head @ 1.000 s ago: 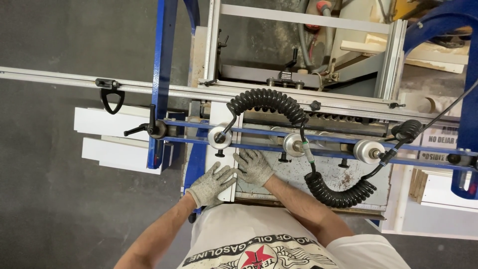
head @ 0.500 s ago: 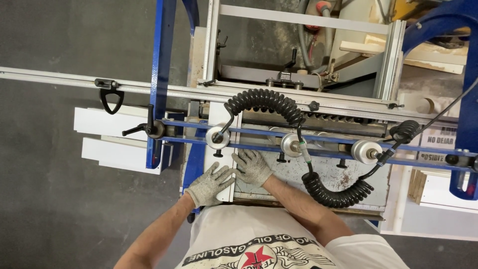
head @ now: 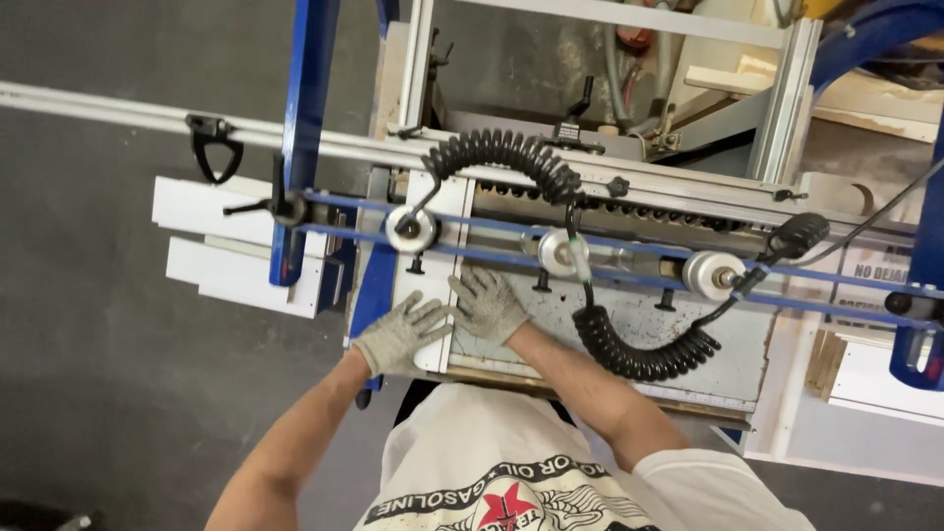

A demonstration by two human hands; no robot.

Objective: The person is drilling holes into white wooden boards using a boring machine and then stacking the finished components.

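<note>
Near the middle of the frame, the left hand in a grey knit glove lies flat on a narrow white board that stands up and down in the picture. Its fingers are spread wide and hold nothing; they only press down. Just to its right, the right hand, also in a grey knit glove, lies flat on the scuffed grey metal counter of the machine, touching the board's edge. Its fingers are spread open too and grip nothing.

Above the hands run two thin blue bars from left to right. On them sit three round silver discs: one over the board, one in the middle, one to the right. A black curly cable loops below the bars, and a second black curly cable arches above them.

At the right edge of the frame sits a white sign with dark letters, partly hidden. At the left, two white flat boards lie stacked. A black triangle handle hangs at the upper left.
</note>
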